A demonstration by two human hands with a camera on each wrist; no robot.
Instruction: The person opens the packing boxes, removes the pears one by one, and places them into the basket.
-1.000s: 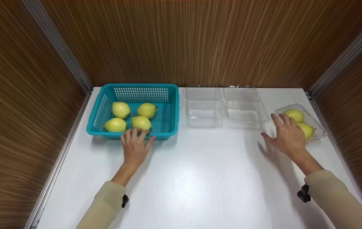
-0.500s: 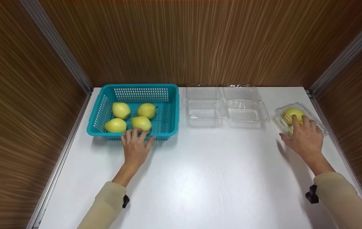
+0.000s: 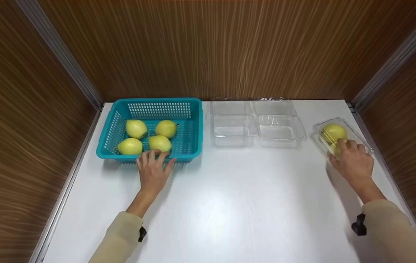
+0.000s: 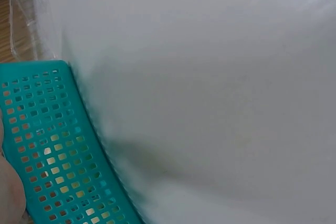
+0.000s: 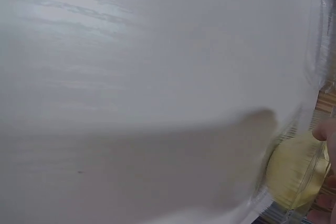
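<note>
My left hand (image 3: 152, 171) grips the near rim of a teal perforated plastic basket (image 3: 195, 146), fingers hooked over it. Several yellow-green pears (image 3: 136, 129) lie in the basket's left and middle part. In the left wrist view the basket's wall (image 4: 63, 145) shows beside a bit of the fingers. At the far right, my right hand (image 3: 355, 160) holds the near end of a clear plastic box (image 3: 357, 134). Two pears sit inside; one pear (image 3: 333, 132) is plain to see, the other mostly behind the fingers. The right wrist view catches a pear (image 5: 294, 174) through the clear plastic, fingertips against it.
Two open clear plastic boxes (image 3: 232, 126) (image 3: 281, 128) stand side by side at the back middle, lids raised toward the wood-grain panel (image 3: 208, 47). Side panels bound the white table (image 3: 229, 197) at left and right.
My right hand has moved right and onto the box, taking hold of its near end and covering one pear. The left hand keeps its place on the basket rim.
</note>
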